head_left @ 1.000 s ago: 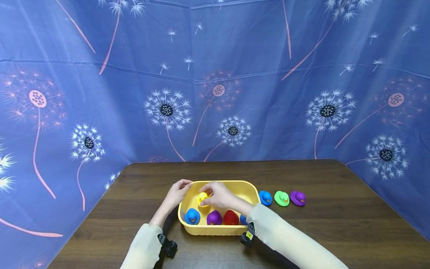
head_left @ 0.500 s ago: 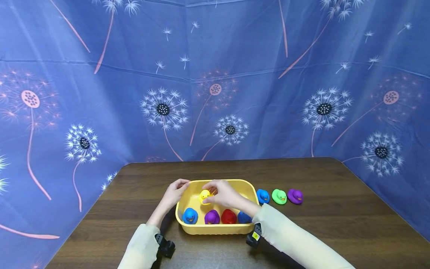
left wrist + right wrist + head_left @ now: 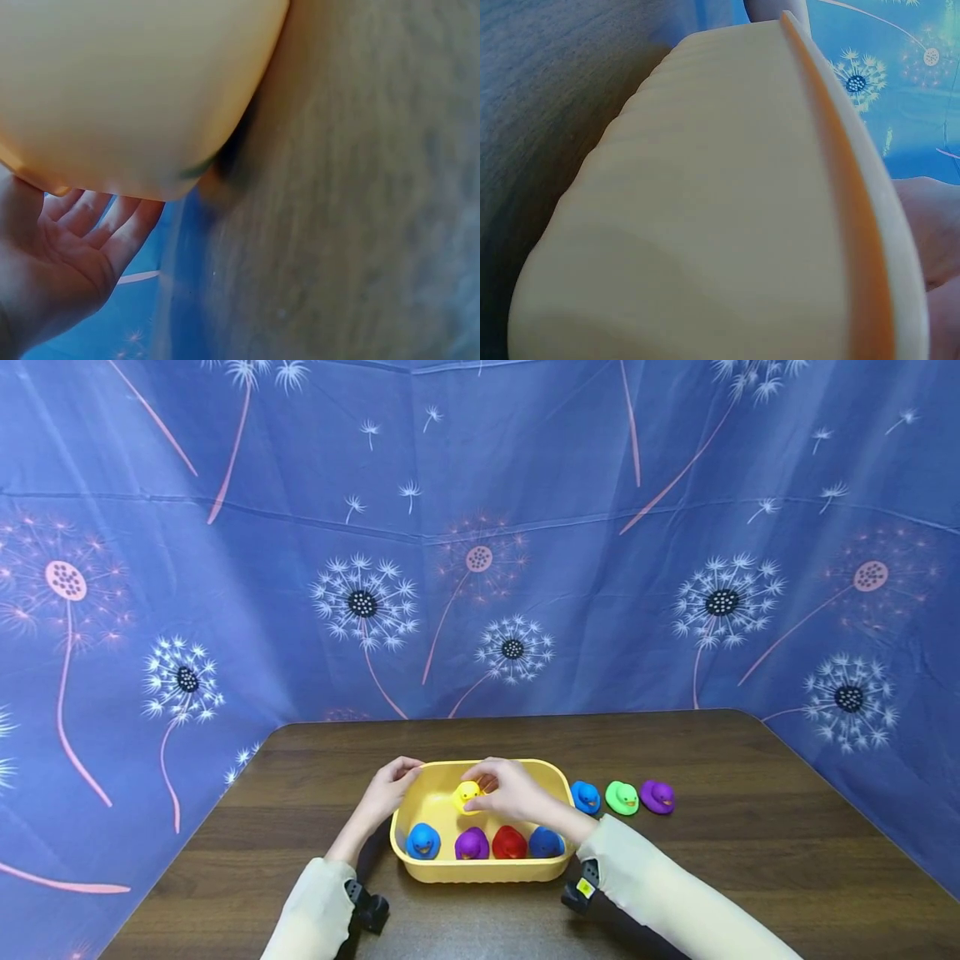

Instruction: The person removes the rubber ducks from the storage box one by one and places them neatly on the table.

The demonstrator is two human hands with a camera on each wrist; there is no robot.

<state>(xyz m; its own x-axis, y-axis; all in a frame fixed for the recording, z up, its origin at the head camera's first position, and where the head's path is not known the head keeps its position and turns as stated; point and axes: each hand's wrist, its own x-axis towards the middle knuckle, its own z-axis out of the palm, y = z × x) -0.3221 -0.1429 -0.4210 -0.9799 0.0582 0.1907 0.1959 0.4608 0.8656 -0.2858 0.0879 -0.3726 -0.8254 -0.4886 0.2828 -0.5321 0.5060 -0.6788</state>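
Observation:
A yellow rubber duck [image 3: 467, 795] is pinched between the thumb and fingers of my right hand [image 3: 510, 789], over the inside of a yellow plastic tub [image 3: 487, 872]. Along the tub's near side sit a blue duck [image 3: 423, 841], a purple duck [image 3: 472, 843], a red duck [image 3: 509, 842] and a darker blue duck [image 3: 546, 842]. My left hand [image 3: 390, 785] holds the tub's far left corner. In the left wrist view, the left fingers [image 3: 120, 225] lie against the tub's outer wall [image 3: 142, 97], thumb at the rim. The right wrist view shows mostly the tub's outer wall [image 3: 705, 187].
Right of the tub, a blue duck [image 3: 586, 797], a green duck [image 3: 622, 797] and a purple duck [image 3: 657, 797] stand in a row on the dark wooden table [image 3: 750, 860]. A blue dandelion-print cloth [image 3: 600, 610] hangs behind the table.
My right hand has carried the yellow duck a little to the right over the tub, uncovering the darker blue duck. The left hand keeps its hold; the head view has shifted slightly.

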